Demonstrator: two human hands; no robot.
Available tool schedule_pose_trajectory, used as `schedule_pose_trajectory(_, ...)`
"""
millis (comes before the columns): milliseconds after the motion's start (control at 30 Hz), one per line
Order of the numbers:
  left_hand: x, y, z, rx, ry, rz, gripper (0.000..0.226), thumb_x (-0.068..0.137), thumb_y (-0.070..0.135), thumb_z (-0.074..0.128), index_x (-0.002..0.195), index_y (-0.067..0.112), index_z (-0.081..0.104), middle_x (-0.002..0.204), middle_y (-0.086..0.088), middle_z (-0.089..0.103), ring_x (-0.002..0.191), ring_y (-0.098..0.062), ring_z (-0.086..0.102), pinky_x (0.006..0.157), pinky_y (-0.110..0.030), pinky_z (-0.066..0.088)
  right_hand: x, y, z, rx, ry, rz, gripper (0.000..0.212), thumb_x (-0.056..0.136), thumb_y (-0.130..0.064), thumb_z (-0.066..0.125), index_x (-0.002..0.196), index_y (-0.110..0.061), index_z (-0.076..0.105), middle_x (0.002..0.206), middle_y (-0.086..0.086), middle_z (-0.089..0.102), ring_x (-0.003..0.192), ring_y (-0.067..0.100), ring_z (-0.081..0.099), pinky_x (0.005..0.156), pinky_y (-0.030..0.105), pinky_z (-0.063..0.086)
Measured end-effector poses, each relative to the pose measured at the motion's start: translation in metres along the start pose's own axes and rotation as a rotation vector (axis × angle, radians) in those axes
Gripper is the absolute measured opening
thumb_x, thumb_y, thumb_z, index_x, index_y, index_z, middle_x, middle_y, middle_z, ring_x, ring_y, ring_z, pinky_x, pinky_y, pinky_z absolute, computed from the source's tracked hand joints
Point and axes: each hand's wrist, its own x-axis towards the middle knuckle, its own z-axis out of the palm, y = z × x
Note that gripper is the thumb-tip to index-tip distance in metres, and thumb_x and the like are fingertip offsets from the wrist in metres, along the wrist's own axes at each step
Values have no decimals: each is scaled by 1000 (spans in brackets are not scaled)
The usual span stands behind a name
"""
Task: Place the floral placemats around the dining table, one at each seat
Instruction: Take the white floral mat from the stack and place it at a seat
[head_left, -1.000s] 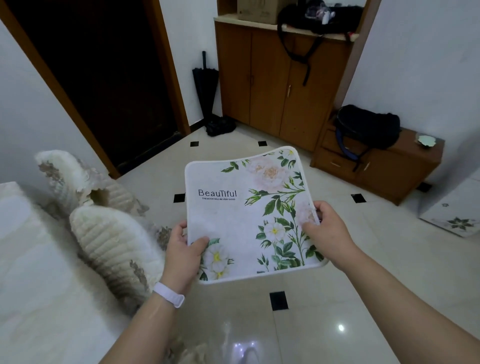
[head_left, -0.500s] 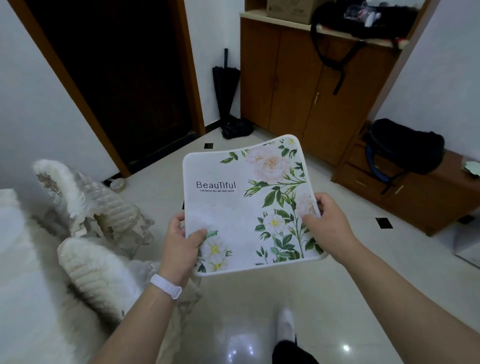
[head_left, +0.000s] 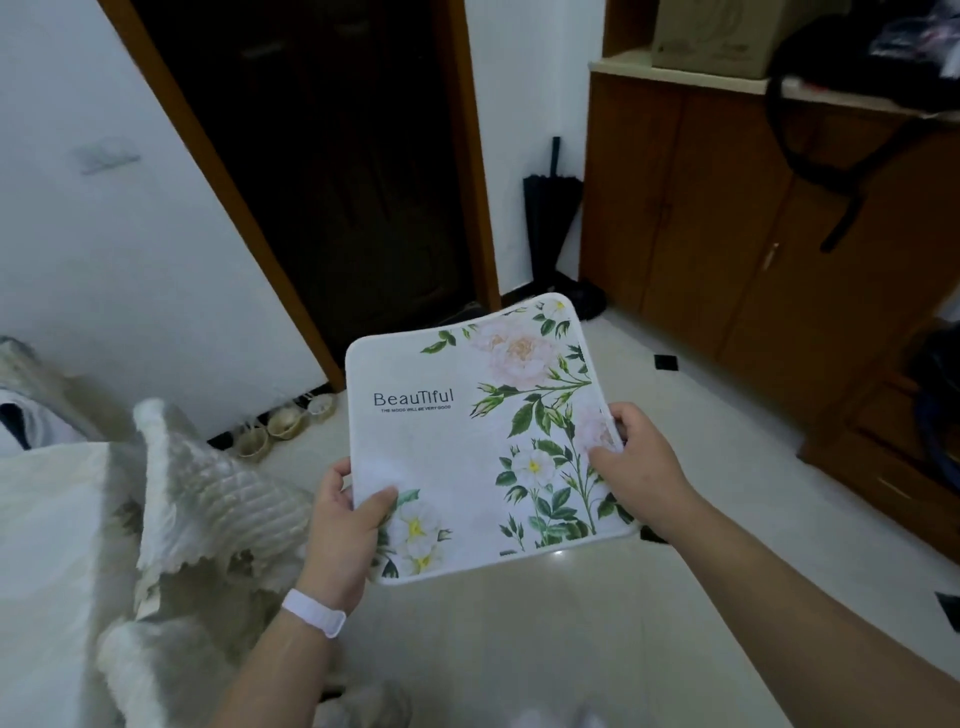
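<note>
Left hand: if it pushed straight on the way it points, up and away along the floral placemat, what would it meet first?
Probably nothing soon: the left hand grips the white floral placemat over bare tiled floor; the dark wooden door lies beyond, though depth is unclear.

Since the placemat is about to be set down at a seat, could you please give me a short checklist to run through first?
1. Left hand has a grip on the floral placemat: ok, thumb on top at its near left corner.
2. Right hand has a grip on it: ok, fingers at the right edge.
3. Printed side faces up: ok, the word "Beautiful" and flowers show.
4. Placemat is flat: not ok, its far edge curls upward.
5. It is over the table: not ok, it hangs above the tiled floor.
6. Target seat is free: cannot tell, only a covered chair shows at left.
</note>
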Motion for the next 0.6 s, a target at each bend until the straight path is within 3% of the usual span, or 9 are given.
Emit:
schedule_pose_trajectory(233, 63, 31, -14, -31, 186, 28, 32, 87, -5, 61, 109, 16, 49, 98, -13, 72, 79, -29, 73, 65, -40, 59, 93, -57, 44, 7, -153, -74, 24, 90, -9, 57, 104, -28, 54, 94, -5, 68, 80, 17, 69, 69, 40, 60)
schedule_pose_trajectory(367, 102, 30, -39, -50, 289, 36, 32, 87, -6, 60, 111, 11, 48, 94, -10, 72, 72, -22, 73, 57, -29, 57, 141, -85, 88, -13, -221, -123, 23, 89, -9, 58, 105, -26, 54, 94, -5, 68, 79, 15, 68, 61, 31, 55)
schedule_pose_trajectory(500, 157, 18, -72, -63, 373, 28, 34, 86, -5, 62, 115, 8, 48, 102, -15, 70, 85, -32, 71, 67, -38, 58, 189, -111, 148, -38, -281, -144, 23, 90, -9, 57, 105, -27, 54, 94, -5, 67, 80, 16, 68, 65, 34, 58)
schedule_pose_trajectory(600, 209, 14, -96, -87, 406, 17, 34, 87, -7, 60, 116, 7, 48, 99, -11, 70, 76, -20, 72, 60, -29, 58, 229, -130, 197, -72, -312, -135, 25, 90, -9, 57, 106, -27, 54, 93, -5, 67, 80, 18, 68, 66, 37, 60)
